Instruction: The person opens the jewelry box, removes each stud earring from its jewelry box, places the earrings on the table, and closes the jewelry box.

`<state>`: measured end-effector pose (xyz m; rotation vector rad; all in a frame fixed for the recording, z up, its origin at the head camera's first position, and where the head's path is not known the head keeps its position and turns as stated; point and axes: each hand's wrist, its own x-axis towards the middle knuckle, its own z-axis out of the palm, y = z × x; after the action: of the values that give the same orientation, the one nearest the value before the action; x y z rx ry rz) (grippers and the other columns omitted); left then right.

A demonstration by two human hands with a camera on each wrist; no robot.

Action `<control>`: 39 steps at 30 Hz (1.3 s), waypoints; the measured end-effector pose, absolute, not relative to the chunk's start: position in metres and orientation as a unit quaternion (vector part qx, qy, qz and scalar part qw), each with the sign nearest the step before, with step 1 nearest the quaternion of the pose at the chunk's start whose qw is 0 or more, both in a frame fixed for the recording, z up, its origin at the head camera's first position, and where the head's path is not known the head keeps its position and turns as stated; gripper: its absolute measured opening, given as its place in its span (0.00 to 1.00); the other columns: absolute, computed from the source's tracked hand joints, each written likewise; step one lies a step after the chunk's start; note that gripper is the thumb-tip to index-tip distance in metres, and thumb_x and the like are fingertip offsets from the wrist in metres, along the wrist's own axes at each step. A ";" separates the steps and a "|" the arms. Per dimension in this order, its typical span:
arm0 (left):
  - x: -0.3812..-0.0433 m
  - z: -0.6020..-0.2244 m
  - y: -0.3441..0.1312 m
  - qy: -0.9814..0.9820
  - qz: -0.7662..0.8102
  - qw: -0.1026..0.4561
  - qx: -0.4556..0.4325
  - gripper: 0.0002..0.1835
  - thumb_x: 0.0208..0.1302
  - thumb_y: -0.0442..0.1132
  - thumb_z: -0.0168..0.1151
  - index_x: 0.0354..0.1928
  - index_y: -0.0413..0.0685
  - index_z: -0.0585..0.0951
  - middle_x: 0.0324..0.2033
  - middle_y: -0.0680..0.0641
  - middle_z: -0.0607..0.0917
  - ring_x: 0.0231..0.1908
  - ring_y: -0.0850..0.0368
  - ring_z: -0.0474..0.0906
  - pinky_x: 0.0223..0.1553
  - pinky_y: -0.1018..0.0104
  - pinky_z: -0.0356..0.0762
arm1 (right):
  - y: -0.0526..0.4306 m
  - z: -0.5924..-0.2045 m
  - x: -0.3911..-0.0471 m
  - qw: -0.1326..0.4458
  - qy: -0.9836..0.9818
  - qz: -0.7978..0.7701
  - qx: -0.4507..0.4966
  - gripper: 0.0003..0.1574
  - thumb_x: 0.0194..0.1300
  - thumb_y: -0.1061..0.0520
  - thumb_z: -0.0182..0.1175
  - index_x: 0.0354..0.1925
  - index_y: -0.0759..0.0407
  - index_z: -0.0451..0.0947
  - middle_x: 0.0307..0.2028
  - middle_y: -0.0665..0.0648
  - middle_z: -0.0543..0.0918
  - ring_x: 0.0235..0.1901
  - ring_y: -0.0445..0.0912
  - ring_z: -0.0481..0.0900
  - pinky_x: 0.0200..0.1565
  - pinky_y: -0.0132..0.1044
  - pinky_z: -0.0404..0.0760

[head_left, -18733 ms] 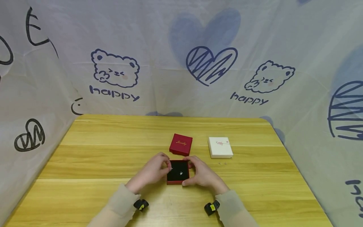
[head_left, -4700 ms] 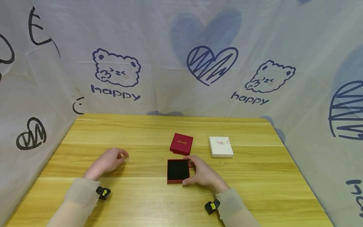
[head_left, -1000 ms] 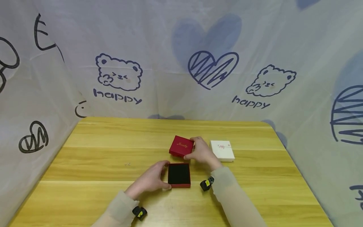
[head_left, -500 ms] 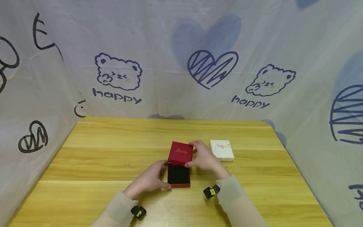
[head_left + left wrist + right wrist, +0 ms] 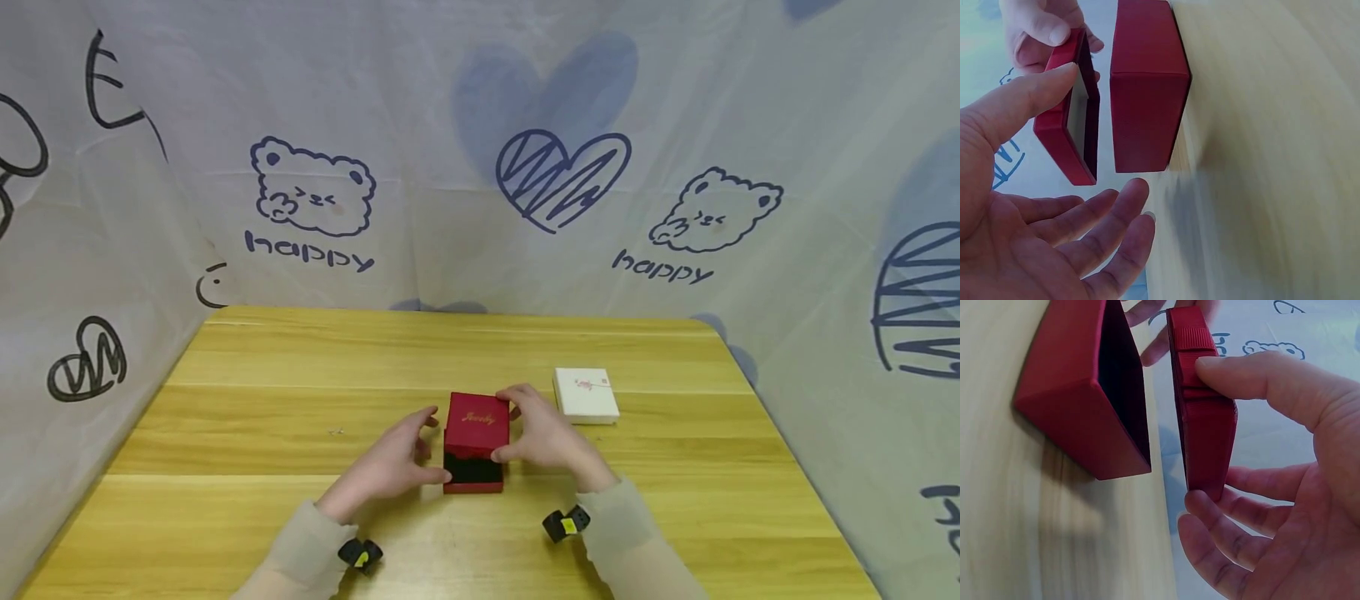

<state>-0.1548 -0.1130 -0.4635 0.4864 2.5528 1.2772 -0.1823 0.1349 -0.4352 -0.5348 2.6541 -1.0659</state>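
Observation:
My right hand [image 5: 546,433] grips the red box lid [image 5: 478,418] at its right side, thumb at the front and fingers behind. In the right wrist view the thumb presses a ribbon bow [image 5: 1192,357] on the lid's edge. Below the lid stands the red box base [image 5: 474,487] with its black lining, partly covered. A gap shows between lid and base in both wrist views. To the left of the base is my left hand [image 5: 393,462], its fingers spread and relaxed around no object; its thumb reaches toward the box's edge.
A white box [image 5: 587,393] with pink print stands at the back right. Tiny silvery jewellery pieces [image 5: 337,432] lie on the wooden table [image 5: 247,400] to the left. Another tiny speck [image 5: 599,438] lies near the white box. A printed curtain [image 5: 435,167] hangs behind.
Jewellery once on the black lining now lies at the left of the table. My right hand has brought the lid from behind the base to above it; the left fingers have loosened from the base.

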 end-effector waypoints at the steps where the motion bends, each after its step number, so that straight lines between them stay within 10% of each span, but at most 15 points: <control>1: -0.155 -0.463 -0.113 0.875 0.438 0.123 0.167 0.52 0.49 0.40 0.78 0.71 0.31 0.59 0.60 0.39 0.73 0.39 0.53 0.74 0.42 0.58 0.74 | 0.135 -0.435 -0.181 0.116 0.906 -0.362 -0.184 0.53 0.47 0.54 0.79 0.67 0.65 0.66 0.61 0.58 0.69 0.53 0.54 0.74 0.50 0.47 0.76; 39: -0.150 -0.464 -0.113 0.874 0.422 0.117 0.211 0.49 0.45 0.40 0.81 0.67 0.33 0.64 0.61 0.38 0.72 0.45 0.48 0.77 0.45 0.53 0.76 | 0.134 -0.451 -0.161 0.127 0.901 -0.337 -0.243 0.52 0.47 0.57 0.78 0.67 0.65 0.66 0.63 0.59 0.69 0.57 0.54 0.72 0.59 0.52 0.70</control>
<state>-0.1497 -0.1129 -0.4644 0.6182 2.5576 1.2362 -0.1613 0.1341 -0.4507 -0.7069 2.6217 -0.9809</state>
